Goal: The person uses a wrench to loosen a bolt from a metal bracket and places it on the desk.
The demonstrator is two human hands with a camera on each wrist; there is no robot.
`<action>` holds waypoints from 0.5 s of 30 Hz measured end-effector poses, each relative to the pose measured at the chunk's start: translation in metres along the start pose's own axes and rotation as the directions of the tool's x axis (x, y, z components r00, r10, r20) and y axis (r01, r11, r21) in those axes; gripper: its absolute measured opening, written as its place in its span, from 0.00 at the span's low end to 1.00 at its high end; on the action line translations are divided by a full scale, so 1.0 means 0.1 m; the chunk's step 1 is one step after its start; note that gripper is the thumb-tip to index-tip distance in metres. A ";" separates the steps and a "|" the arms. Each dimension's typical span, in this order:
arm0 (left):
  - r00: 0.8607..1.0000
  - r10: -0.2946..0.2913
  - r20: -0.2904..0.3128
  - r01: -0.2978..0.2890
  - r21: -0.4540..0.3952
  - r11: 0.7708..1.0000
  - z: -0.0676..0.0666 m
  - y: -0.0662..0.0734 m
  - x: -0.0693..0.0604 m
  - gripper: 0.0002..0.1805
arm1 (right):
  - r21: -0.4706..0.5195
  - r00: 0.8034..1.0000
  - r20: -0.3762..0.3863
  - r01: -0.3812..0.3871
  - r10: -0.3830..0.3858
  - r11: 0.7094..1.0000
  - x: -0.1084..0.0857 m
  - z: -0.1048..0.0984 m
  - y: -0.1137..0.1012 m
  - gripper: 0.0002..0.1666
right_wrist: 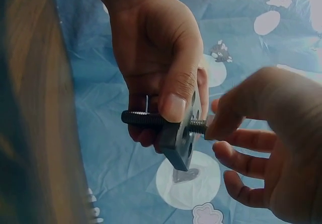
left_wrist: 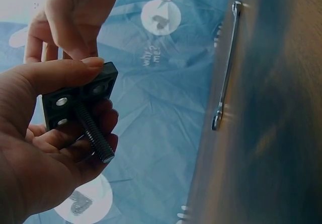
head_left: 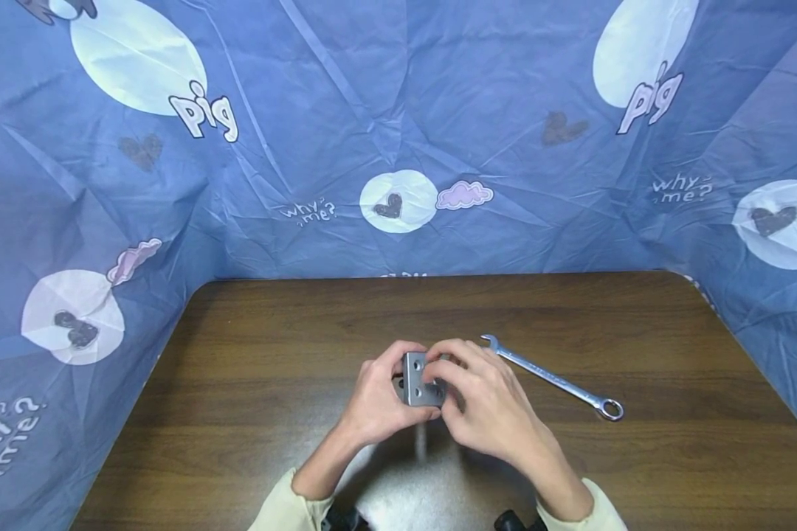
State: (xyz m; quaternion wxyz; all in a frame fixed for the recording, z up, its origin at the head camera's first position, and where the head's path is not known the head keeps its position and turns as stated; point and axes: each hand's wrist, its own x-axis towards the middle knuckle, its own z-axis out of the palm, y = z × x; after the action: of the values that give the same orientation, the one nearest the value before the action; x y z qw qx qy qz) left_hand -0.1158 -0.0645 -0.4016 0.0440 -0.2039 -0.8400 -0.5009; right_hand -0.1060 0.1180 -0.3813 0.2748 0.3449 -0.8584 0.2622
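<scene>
My left hand (head_left: 380, 398) grips a grey metal plate (head_left: 415, 379) with several round holes, its thumb and fingers around the edges. A black threaded bolt (left_wrist: 93, 133) passes through the plate; its long end sticks out on the left-hand side, as the left wrist view shows. On the plate's other face, my right hand (head_left: 488, 398) pinches the short threaded end between thumb and forefinger. Seen from the right wrist, a stretch of thread (right_wrist: 197, 127) shows between the plate and those fingertips. Whatever sits at that tip is mostly hidden by the fingers.
A silver combination wrench (head_left: 551, 377) lies slantwise on the brown wooden table (head_left: 292, 332), just right of the right hand. Blue printed cloth (head_left: 345, 133) hangs behind the table and along both sides.
</scene>
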 end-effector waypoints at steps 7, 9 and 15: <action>1.000 0.007 -0.005 -0.007 -0.021 1.000 -0.01 0.00 0.00 0.36 | -0.034 0.981 -0.010 -0.196 0.195 0.980 0.01 -0.01 -0.01 0.21; 1.000 -0.002 -0.001 0.002 -0.021 1.000 -0.02 0.01 0.00 0.37 | -0.058 0.967 -0.001 -0.254 0.255 0.965 0.01 0.00 -0.01 0.22; 1.000 -0.020 -0.001 0.020 0.004 1.000 -0.02 0.01 0.00 0.38 | -0.110 0.953 0.019 -0.299 0.303 0.948 0.01 0.02 -0.03 0.16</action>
State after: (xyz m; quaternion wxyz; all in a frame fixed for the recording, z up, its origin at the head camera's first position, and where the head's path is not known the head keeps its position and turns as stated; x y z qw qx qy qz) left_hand -0.1158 -0.0656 -0.3994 0.0397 -0.1950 -0.8430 -0.4997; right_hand -0.1050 0.1140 -0.3816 0.2341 0.1994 -0.9184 0.2491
